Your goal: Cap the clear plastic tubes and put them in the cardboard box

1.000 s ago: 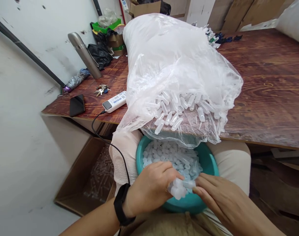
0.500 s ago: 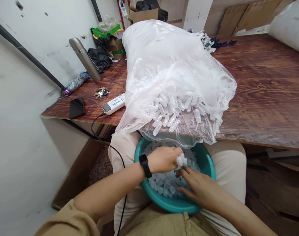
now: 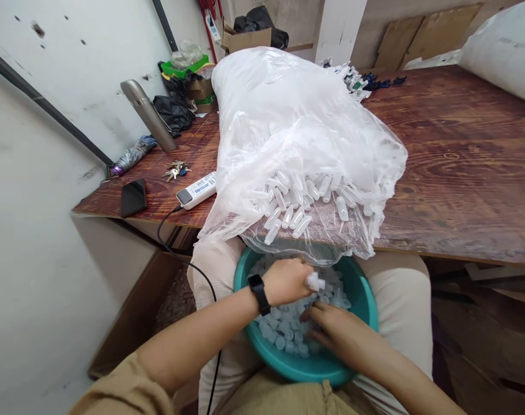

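A teal basin (image 3: 361,300) rests on my lap, filled with several small translucent plastic caps (image 3: 283,331). My left hand (image 3: 286,280), with a black watch on its wrist, hovers over the basin, closed around a small bunch of white plastic pieces (image 3: 314,281). My right hand (image 3: 335,331) reaches into the caps with fingers curled; what they hold is hidden. Above the basin, a large clear plastic bag (image 3: 297,132) of small white tubes (image 3: 301,199) lies on the wooden table (image 3: 461,173), its open mouth hanging over the edge.
On the table's left lie a phone (image 3: 133,196), keys (image 3: 174,169), a white power bank (image 3: 197,189) with a black cable, a steel flask (image 3: 148,114) and a folded umbrella (image 3: 130,156). A cardboard box (image 3: 128,323) sits on the floor left.
Both hands went from the near rim, where they held pieces together, forward into the basin. The left still grips white pieces; the right has sunk among the caps.
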### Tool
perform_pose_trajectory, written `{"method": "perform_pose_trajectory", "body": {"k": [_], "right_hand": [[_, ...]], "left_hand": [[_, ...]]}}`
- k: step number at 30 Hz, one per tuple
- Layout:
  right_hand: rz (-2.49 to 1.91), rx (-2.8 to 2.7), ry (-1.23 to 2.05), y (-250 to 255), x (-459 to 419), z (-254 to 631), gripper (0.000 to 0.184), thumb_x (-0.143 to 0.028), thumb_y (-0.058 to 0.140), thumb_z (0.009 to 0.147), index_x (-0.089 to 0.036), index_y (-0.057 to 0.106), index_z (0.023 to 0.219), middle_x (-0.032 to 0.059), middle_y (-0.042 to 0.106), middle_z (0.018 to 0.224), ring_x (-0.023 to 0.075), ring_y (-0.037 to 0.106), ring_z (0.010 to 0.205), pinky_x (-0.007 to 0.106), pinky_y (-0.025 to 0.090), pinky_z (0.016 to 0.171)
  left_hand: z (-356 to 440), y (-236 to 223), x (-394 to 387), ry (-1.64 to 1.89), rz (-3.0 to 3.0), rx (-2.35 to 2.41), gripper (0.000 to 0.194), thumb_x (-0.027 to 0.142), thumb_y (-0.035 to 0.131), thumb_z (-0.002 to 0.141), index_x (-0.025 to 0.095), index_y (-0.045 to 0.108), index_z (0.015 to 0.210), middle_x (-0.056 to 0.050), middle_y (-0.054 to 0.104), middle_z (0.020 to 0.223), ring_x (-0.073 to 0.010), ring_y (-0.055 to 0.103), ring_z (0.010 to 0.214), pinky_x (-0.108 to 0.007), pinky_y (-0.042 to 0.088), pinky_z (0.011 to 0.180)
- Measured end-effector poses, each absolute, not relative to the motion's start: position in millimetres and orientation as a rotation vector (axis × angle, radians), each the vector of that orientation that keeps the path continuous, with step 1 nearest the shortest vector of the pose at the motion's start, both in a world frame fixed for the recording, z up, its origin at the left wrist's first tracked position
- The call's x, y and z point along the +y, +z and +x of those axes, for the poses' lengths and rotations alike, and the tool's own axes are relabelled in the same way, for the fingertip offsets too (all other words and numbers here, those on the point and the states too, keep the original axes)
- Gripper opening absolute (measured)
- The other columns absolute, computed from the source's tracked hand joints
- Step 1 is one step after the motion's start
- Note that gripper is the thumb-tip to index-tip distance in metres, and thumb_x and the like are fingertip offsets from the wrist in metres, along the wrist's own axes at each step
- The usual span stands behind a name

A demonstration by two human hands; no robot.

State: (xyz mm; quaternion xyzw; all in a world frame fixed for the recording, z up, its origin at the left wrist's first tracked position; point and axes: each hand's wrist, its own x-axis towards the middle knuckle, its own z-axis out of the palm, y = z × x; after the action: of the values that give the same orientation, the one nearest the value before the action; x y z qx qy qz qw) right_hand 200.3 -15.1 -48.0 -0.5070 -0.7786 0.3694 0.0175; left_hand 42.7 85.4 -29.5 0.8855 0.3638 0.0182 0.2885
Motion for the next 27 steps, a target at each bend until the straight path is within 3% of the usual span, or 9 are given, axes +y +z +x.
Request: {"method": "perform_pose_trajectory", "body": {"k": [5,8,11,15,18,20,23,27], "right_hand": [[-1.481,-2.174,0.999,-55,-15,215,0.032,-0.023,0.044,0.101,-0.023,0.064,0.125,0.0115,0.069,0.117,0.0261,0.066,0.112,0.042,0.053,0.094],[-1.406,-1.925,0.918,-56,-15,218,0.031,-0.03,0.044,0.101,-0.026,0.068,0.121,0.0095,0.068,0.114,0.0232,0.067,0.107,0.037,0.056,0.09],[-1.441,-1.765,0.886,-48,-16,218,0.027,-0.04,0.056,0.097,-0.025,0.072,0.113,0.0072,0.069,0.097,0.0217,0.07,0.089,0.032,0.059,0.077],[-1.464,-1.632,0.826,-32,-20,214,0.03,-0.047,0.06,0.095,-0.025,0.075,0.107,0.0078,0.07,0.096,0.0219,0.069,0.09,0.031,0.059,0.076],[-1.474,-1.536,0.905,-26,-25,209,0.034,-0.049,0.063,0.093,-0.026,0.072,0.116,0.0078,0.072,0.101,0.0217,0.07,0.089,0.031,0.06,0.076],[-1.465,-1.421,1.046,-26,-30,203,0.037,-0.05,0.062,0.094,-0.026,0.07,0.121,0.0078,0.074,0.105,0.022,0.072,0.091,0.032,0.061,0.079],[-1.418,-1.304,1.08,-27,-35,193,0.034,-0.052,0.065,0.091,-0.026,0.074,0.111,0.009,0.07,0.114,0.023,0.071,0.097,0.031,0.062,0.08],[-1.362,-1.317,0.913,-21,-38,179,0.024,-0.043,0.069,0.091,-0.029,0.076,0.109,0.0052,0.066,0.103,0.0184,0.069,0.09,0.023,0.061,0.073]], "left_hand": [[16,-13,67,0.322,1.703,1.082,0.037,0.054,0.064,0.086,0.017,0.064,0.088,-0.002,0.07,0.079,-0.0185,0.068,0.075,-0.026,0.049,0.062],[6,-11,51,0.443,1.113,0.899,0.04,0.052,0.071,0.082,0.014,0.066,0.094,-0.003,0.068,0.081,-0.0184,0.069,0.073,-0.024,0.05,0.056],[1,-8,38,0.496,0.808,0.824,0.048,0.044,0.082,0.073,0.014,0.068,0.107,-0.003,0.067,0.085,-0.0177,0.071,0.071,-0.022,0.048,0.051],[-1,-3,26,0.544,0.645,0.808,0.05,0.038,0.088,0.066,0.012,0.069,0.104,-0.003,0.068,0.082,-0.0171,0.071,0.068,-0.02,0.048,0.049],[0,0,21,0.618,0.57,0.802,0.049,0.038,0.089,0.065,0.012,0.067,0.1,-0.003,0.069,0.081,-0.0174,0.072,0.068,-0.021,0.049,0.051],[0,2,20,0.692,0.542,0.819,0.055,0.035,0.089,0.065,0.013,0.064,0.108,-0.003,0.071,0.082,-0.0167,0.072,0.067,-0.021,0.049,0.053],[3,6,18,0.766,0.49,0.849,0.069,0.035,0.089,0.065,0.017,0.057,0.122,-0.002,0.074,0.081,-0.0174,0.072,0.065,-0.024,0.052,0.058],[8,9,15,0.94,0.479,0.925,0.06,0.036,0.09,0.065,0.019,0.054,0.111,-0.002,0.077,0.081,-0.0152,0.071,0.07,-0.026,0.054,0.07]]}}
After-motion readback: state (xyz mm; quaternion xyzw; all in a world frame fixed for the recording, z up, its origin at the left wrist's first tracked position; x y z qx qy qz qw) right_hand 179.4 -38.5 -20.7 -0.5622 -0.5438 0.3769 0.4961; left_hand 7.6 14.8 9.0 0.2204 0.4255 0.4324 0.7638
